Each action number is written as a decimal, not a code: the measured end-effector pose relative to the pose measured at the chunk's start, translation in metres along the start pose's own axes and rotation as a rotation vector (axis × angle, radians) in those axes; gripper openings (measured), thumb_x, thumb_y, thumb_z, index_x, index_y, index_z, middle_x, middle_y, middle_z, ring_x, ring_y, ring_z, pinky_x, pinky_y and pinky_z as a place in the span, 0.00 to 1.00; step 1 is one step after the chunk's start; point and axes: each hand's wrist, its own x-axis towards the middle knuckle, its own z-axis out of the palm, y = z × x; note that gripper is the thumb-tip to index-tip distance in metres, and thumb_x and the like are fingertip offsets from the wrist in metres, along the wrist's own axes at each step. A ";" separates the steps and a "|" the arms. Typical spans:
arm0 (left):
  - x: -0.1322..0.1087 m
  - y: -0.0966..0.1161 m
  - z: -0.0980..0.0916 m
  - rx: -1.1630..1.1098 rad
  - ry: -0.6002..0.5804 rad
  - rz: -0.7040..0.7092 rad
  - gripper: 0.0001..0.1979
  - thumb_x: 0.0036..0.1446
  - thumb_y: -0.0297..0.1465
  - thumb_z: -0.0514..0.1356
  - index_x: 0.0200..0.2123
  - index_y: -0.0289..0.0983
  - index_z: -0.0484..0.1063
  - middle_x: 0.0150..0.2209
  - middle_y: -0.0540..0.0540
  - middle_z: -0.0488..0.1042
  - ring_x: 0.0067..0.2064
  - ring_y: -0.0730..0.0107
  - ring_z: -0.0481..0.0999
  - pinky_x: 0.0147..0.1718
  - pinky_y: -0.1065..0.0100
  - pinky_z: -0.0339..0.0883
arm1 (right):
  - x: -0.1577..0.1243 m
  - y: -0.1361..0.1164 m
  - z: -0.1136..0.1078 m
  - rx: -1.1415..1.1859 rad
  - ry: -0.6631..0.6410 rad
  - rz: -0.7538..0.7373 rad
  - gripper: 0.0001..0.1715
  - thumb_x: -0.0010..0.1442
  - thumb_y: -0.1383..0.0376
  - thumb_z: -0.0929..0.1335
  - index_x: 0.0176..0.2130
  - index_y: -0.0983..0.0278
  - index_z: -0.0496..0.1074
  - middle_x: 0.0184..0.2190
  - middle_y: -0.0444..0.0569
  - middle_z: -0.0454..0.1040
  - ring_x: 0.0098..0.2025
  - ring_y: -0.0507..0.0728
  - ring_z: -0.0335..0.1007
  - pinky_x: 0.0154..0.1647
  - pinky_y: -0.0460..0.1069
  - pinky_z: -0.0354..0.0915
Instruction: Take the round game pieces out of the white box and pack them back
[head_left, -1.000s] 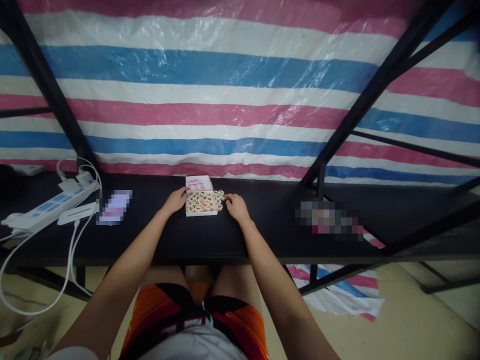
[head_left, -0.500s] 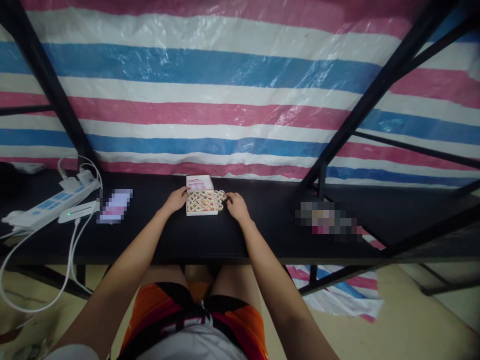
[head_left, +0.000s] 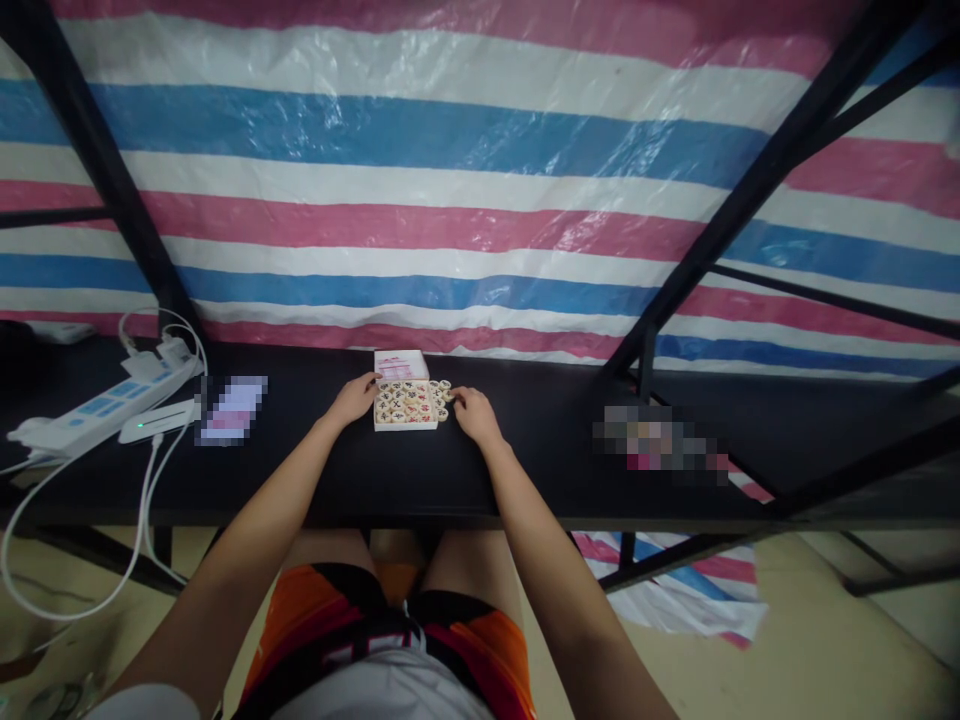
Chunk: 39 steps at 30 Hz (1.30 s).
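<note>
Xiangqi pieces (head_left: 405, 400): mostly kept inside open box (head_left: 406, 427) | left hand (head_left: 352, 400) placed at box, right hand (head_left: 477, 414) at loose pieces (head_left: 440, 388) alongside; either grip's closure cannot be told | no shift seen; arrangement unaltered

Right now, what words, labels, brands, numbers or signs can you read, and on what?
Nothing reads clearly enough to quote.
Round pieces: black and red marks, too small.
White lid: pink print, too small.
Shorts: outlined marks, unreadable.
Left pixelated patch, right pixelated patch: nothing legible.
</note>
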 end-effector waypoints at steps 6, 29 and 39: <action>0.000 0.001 0.000 0.002 0.000 -0.004 0.20 0.59 0.31 0.50 0.54 0.33 0.69 0.40 0.41 0.77 0.41 0.63 0.75 0.43 0.67 0.64 | 0.000 0.001 0.001 0.026 0.017 -0.017 0.19 0.56 0.73 0.61 0.44 0.62 0.73 0.39 0.51 0.73 0.41 0.57 0.68 0.48 0.50 0.62; -0.001 -0.002 0.001 -0.011 0.003 0.011 0.20 0.60 0.31 0.50 0.54 0.35 0.68 0.40 0.42 0.77 0.41 0.63 0.75 0.43 0.68 0.64 | -0.015 -0.058 0.001 0.146 -0.030 -0.466 0.13 0.61 0.65 0.64 0.42 0.63 0.75 0.42 0.52 0.74 0.47 0.56 0.67 0.55 0.53 0.59; -0.002 0.002 -0.001 -0.009 0.006 0.000 0.20 0.59 0.31 0.51 0.53 0.34 0.69 0.40 0.41 0.77 0.41 0.63 0.75 0.43 0.67 0.64 | -0.009 -0.056 0.007 0.357 -0.068 -0.297 0.11 0.54 0.63 0.71 0.40 0.62 0.76 0.35 0.46 0.74 0.35 0.52 0.68 0.42 0.47 0.64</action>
